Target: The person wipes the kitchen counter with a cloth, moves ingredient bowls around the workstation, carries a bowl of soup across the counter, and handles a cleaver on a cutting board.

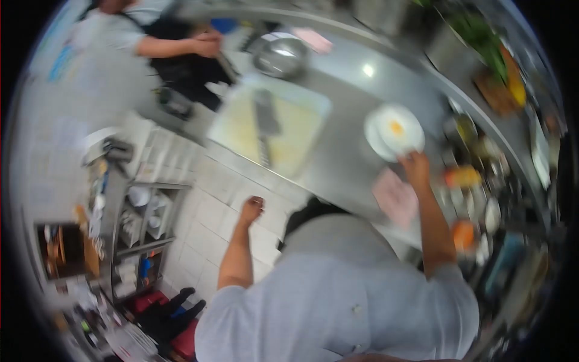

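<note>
My right hand [414,164] is closed on the near rim of a white plate [375,143] on the steel counter. A rounded white piece with a yellow centre [396,127] lies on it; blur hides its exact kind. Just below my right hand is a folded pink cloth [395,196]. My left hand [253,209] hangs over the floor, away from the counter, its fingers curled in and nothing visible in them. A cleaver-like knife [266,114] with a dark handle lies on a large pale cutting board [307,123] in front of me.
A steel bowl [280,55] stands beyond the board, near another pink cloth [312,40]. Across the counter's far left corner, another person's hands [208,45] are together. Containers and food [463,177] crowd the right side. A shelf rack [145,226] with dishes stands left.
</note>
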Demonstrator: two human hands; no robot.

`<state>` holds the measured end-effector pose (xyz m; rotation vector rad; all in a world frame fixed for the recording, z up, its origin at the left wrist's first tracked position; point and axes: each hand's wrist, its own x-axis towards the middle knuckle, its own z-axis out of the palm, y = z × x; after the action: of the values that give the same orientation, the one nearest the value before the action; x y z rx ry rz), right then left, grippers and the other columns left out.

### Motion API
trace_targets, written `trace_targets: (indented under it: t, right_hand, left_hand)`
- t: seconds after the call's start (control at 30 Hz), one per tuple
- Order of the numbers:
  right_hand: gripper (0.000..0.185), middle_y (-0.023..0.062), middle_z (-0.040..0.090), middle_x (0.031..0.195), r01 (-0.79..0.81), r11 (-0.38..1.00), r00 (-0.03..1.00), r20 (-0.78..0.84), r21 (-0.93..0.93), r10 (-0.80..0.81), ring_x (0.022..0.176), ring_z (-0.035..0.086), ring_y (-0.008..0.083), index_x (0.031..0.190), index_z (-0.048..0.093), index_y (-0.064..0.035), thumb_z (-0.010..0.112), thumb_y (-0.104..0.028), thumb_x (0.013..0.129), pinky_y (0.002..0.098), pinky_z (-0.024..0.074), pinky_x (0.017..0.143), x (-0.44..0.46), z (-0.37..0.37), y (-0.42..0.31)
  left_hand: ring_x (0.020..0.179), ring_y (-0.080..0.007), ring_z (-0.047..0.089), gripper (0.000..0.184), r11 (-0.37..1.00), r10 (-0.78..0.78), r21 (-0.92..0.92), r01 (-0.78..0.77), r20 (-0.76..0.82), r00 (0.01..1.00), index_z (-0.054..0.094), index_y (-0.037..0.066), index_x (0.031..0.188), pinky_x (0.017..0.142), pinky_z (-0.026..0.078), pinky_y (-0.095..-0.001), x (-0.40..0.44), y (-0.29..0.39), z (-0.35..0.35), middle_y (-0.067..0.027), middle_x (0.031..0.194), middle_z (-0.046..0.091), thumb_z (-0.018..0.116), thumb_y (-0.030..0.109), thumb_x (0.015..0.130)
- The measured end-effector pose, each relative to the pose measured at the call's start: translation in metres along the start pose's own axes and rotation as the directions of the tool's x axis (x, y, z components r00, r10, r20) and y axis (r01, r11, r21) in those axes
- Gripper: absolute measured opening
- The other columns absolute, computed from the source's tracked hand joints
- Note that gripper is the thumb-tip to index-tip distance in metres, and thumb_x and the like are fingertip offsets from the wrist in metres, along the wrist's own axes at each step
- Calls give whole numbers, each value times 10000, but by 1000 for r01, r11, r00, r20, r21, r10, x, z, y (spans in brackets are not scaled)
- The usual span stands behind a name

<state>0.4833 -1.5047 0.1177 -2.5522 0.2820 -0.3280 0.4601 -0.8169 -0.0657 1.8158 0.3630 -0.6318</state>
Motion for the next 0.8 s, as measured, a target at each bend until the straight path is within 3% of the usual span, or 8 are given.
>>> trace_targets:
  t: [0.17,0.27,0.33,0.43,0.5,0.7,0.77,0.8]
  right_hand:
    - [410,210,732,1100,-62,997,998,-26,-35,61,982,726,382,1136,808,-75,869,-426,933,471,581,874,13,-7,-20]
    - [389,181,701,1069,-140,990,990,-17,15,140,932,719,335,1142,810,-104,883,-419,926,458,582,852,17,-11,-35]
    - [384,168,685,1055,-149,987,989,-11,62,150,912,714,315,1147,811,-113,889,-414,923,455,581,848,19,-11,-37]
    - [397,166,675,1067,-156,987,988,-1,29,156,895,708,314,1162,805,-103,892,-409,925,459,585,843,19,-1,-34]
    - [407,168,671,1110,-194,979,981,10,54,194,896,712,310,1174,801,-102,897,-406,921,461,587,835,16,5,-29]
    - [457,162,662,1143,-166,985,986,-23,52,167,973,732,311,1339,757,-96,870,-294,942,436,592,871,-2,21,-25]
    - [884,246,615,1390,-90,988,976,-188,125,113,1355,615,417,1683,407,-69,852,-215,933,482,514,1132,-14,39,-21]
    - [993,288,556,1500,-143,953,948,-238,268,210,1441,534,450,1710,281,4,859,-196,929,504,416,1247,-18,45,-35]
  left_hand:
    - [647,-170,662,187,963,-264,67,260,57,963,698,23,1151,528,531,-308,-63,-49,24,-84,854,701,671,191,1073]
    - [629,-194,649,210,833,-554,141,536,219,803,690,60,1175,512,506,-340,-93,-101,8,-86,842,683,728,229,1057]
    - [632,-219,656,285,847,-436,478,233,373,819,679,38,1200,533,519,-366,-108,-114,-7,-104,874,689,704,295,1080]
    - [635,-223,660,303,864,-404,448,228,350,845,675,35,1213,520,510,-360,-111,-113,-13,-107,871,684,695,310,1087]
    - [638,-223,662,298,806,-590,68,588,5,808,668,30,1220,512,511,-359,-113,-72,-3,-112,871,683,687,296,1087]
    - [747,-233,712,360,951,-304,64,302,27,952,695,20,1178,661,617,-404,-55,-48,-5,-116,974,745,586,357,1120]
    - [756,-247,772,406,982,-12,186,-2,71,997,755,10,1117,682,635,-411,-30,-79,-16,-146,916,804,511,332,1148]
    - [807,-263,791,429,965,-89,247,83,12,996,766,9,1179,732,648,-420,-28,-62,-6,-158,956,818,493,339,1152]
